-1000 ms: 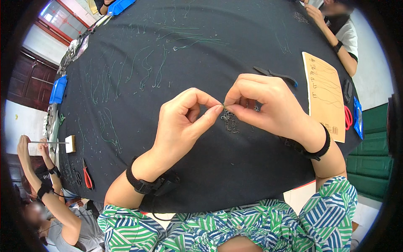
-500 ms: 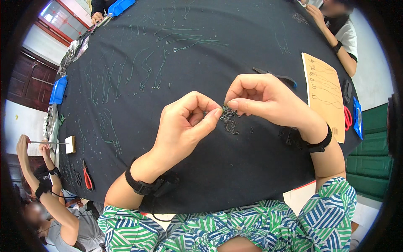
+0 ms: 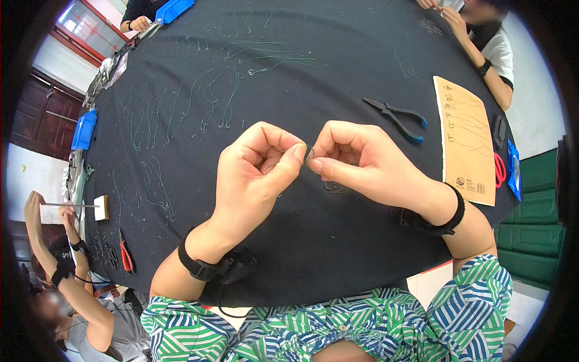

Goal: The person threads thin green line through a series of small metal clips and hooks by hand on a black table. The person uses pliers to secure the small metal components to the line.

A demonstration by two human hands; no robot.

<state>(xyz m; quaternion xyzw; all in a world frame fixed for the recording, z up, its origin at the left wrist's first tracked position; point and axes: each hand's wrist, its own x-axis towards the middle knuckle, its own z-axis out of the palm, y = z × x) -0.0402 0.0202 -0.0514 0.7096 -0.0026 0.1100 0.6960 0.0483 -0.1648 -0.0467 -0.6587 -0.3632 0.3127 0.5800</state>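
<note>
My left hand (image 3: 256,175) is closed in a pinch, thumb against forefinger. Almost touching it, my right hand (image 3: 374,166) pinches too. A short dark green bit of fishing line (image 3: 308,152) shows between the two sets of fingertips; whether a hook is tied to it is hidden by my fingers. Just below my right fingers lies a small heap of metal fish hooks (image 3: 331,187), partly covered by that hand. Farther off on the black cloth, several green lines with hooks at their ends (image 3: 229,105) are laid out in rows.
Dark pliers with blue-tipped handles (image 3: 398,114) lie beyond my right hand. Right of them are a tan notebook (image 3: 470,157) and red-handled scissors (image 3: 499,170). Red-handled pliers (image 3: 125,253) lie at left. Other people sit around the black-covered table (image 3: 338,247).
My right hand has moved left and slightly down, off the dark pliers, bringing the fingertips close to my left hand's. My left hand has shifted slightly up and left, away from the hook heap.
</note>
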